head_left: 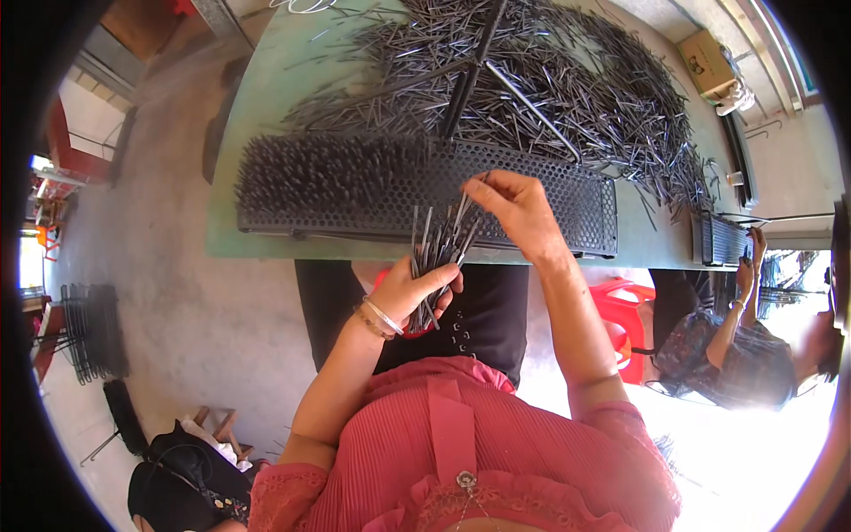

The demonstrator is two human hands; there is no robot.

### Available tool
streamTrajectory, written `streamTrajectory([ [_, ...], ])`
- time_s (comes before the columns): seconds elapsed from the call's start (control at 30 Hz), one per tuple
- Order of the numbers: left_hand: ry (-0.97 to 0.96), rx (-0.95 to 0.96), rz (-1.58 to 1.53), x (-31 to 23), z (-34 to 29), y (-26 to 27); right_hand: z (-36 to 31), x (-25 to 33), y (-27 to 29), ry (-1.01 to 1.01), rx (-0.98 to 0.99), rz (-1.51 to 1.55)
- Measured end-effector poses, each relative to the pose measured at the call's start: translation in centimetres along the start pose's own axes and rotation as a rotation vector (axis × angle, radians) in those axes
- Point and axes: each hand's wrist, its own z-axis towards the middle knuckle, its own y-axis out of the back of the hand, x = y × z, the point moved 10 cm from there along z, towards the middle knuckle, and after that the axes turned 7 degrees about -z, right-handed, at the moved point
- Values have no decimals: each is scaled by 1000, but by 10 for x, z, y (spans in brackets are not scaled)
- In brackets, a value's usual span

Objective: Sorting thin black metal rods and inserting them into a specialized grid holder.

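My left hand (424, 288) is closed around a bundle of thin dark rods (436, 244), which fan upward out of the fist. At the top of that bundle, my right hand (519, 208) pinches thumb and forefinger together on the end of a rod. Both hands are at the near edge of a black perforated metal panel (567, 199). Its left part bristles with densely packed upright dark rods (328, 173). Bare holes show across its right part, partly behind my right hand.
A big heap of loose rods (567, 89) covers much of the green table (275, 80) beyond the panel. Metal bars (479, 66) rise behind it. A cardboard box (705, 62) stands far right. Another person (736, 355) works at a similar panel at right, near a red stool (625, 328).
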Motion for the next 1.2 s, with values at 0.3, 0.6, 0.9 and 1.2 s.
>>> streamTrajectory([
  [0.3, 37, -10, -165, 3, 0, 4, 25, 42, 38, 311, -488, -97],
  [0.6, 68, -28, -187, 8, -2, 5, 30, 50, 28, 454, -643, -333],
  [0.9, 78, -29, -198, 8, -2, 5, 21, 77, 16, 667, -520, -524],
  [1.2, 92, -26, -229, 11, -3, 6, 25, 68, 19, 565, -541, -486],
])
